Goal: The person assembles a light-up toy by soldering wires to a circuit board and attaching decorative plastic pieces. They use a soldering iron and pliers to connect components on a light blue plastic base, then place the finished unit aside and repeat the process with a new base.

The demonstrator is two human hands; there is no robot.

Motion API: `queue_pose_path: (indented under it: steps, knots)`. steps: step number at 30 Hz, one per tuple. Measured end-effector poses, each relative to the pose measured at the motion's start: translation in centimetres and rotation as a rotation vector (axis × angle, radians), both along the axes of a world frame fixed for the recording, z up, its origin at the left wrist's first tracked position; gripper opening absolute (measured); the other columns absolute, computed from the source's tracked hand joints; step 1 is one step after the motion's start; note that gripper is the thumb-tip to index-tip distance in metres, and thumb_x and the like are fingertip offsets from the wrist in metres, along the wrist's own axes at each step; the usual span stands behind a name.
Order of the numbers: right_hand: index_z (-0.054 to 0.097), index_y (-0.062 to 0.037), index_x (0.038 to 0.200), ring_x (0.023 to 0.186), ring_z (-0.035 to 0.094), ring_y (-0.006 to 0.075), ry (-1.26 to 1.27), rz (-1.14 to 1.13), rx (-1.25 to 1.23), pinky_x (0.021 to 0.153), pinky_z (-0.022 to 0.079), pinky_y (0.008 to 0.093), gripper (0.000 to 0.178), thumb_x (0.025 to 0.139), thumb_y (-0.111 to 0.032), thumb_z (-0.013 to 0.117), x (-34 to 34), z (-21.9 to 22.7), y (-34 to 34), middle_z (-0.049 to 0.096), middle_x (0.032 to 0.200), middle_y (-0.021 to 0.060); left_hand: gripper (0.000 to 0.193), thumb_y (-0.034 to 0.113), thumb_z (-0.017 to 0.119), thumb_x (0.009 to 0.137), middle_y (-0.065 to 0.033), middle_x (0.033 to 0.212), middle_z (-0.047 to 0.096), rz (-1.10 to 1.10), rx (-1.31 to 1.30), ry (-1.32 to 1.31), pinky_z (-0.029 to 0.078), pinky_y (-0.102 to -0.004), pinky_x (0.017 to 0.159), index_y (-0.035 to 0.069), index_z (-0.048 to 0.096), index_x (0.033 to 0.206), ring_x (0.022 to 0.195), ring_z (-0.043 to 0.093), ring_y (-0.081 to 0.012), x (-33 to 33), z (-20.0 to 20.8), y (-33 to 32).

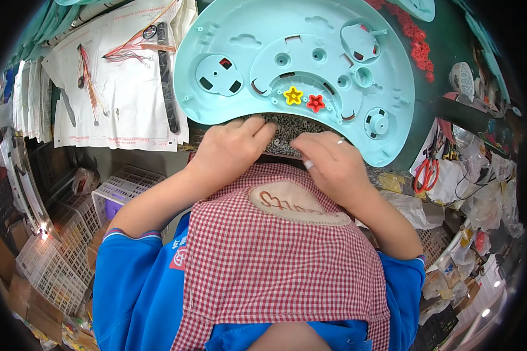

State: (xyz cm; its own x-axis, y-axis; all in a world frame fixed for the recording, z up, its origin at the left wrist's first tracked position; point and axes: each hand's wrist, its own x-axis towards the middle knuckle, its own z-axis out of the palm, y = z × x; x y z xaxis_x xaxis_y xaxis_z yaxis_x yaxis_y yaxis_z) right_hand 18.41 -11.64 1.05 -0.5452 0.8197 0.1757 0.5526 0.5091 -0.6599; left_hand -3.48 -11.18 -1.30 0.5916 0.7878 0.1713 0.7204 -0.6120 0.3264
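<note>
A tray of small metal screws (284, 133) lies just below the curved near edge of a light-blue plastic shell (228, 44). At the left side of the screws, my left hand (234, 143) is closed, its fingers curled together by the shell's edge. My right hand (332, 164) is also closed, fingertips bent down at the screws' right side, with a ring and a pale wrap on its fingers. Whatever either hand pinches is too small or hidden. A yellow star piece (293, 95) and a red star piece (315, 103) sit inside the shell near its inner curve.
On the left, wire bundles (88, 82) lie on white plastic bags (123, 111). Red small parts (417, 44) line the table's far right. Red-handled scissors (427, 174) lie to the right. White baskets (61, 257) stand lower left.
</note>
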Motion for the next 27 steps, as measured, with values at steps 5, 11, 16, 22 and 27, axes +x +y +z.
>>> queue_pose_path:
  steps: [5, 11, 16, 22, 27]
  knots:
    - [0.071, -0.0039, 0.092, 0.080, 0.066, 0.0247, -0.036, 0.012, 0.036, 0.067, 0.053, 0.0336, 0.028, 0.066, 0.005, 0.066, 1.6, 3.0, 1.7, 0.069, 0.091, 0.0084, 0.012, 0.011, 0.062, 0.074, -0.0008, 0.075, 0.055, 0.032, -0.027, 0.033, 0.050, -0.0253, 0.050, 0.009, 0.062, 0.086, 0.064, 0.063, -0.0119, -0.6, 0.4, 0.0]
    - [0.070, -0.0057, 0.086, 0.073, 0.064, 0.0265, -0.015, -0.055, 0.085, 0.065, 0.052, 0.0339, 0.016, 0.072, 0.000, 0.069, 2.0, 2.9, 5.4, 0.068, 0.080, 0.0060, 0.025, 0.009, 0.061, 0.074, -0.0016, 0.082, 0.060, -0.051, -0.108, 0.093, 0.051, -0.0280, 0.055, 0.008, 0.067, 0.098, 0.066, 0.063, -0.0160, 1.0, -0.6, 0.2]
    - [0.065, -0.0055, 0.082, 0.118, 0.045, 0.0266, -0.259, 0.103, 0.052, 0.104, 0.029, 0.0427, 0.012, 0.073, -0.008, 0.072, 3.6, 0.3, 8.8, 0.056, 0.111, 0.0022, 0.024, 0.009, 0.065, 0.075, -0.0015, 0.088, 0.064, -0.088, -0.151, 0.007, 0.053, -0.0285, 0.058, 0.008, 0.067, 0.099, 0.070, 0.065, -0.0167, 0.9, 1.0, 0.6]
    - [0.064, -0.0063, 0.080, 0.117, 0.045, 0.0267, -0.248, 0.136, 0.027, 0.104, 0.029, 0.0423, 0.013, 0.072, -0.009, 0.074, 3.2, -0.4, 9.1, 0.054, 0.112, 0.0021, 0.013, 0.010, 0.067, 0.076, -0.0036, 0.088, 0.069, -0.045, -0.164, -0.481, 0.054, -0.0319, 0.061, 0.010, 0.073, 0.088, 0.071, 0.067, -0.0221, 1.0, 3.4, 3.6]
    - [0.069, -0.0086, 0.079, 0.117, 0.047, 0.0237, -0.265, 0.097, 0.054, 0.104, 0.029, 0.0428, 0.010, 0.071, -0.010, 0.074, 2.7, -0.5, 9.0, 0.056, 0.110, 0.0009, 0.006, 0.010, 0.069, 0.075, -0.0033, 0.087, 0.069, -0.023, -0.312, -0.314, 0.054, -0.0369, 0.065, 0.012, 0.074, 0.078, 0.072, 0.066, -0.0239, 1.5, 3.1, 9.0]
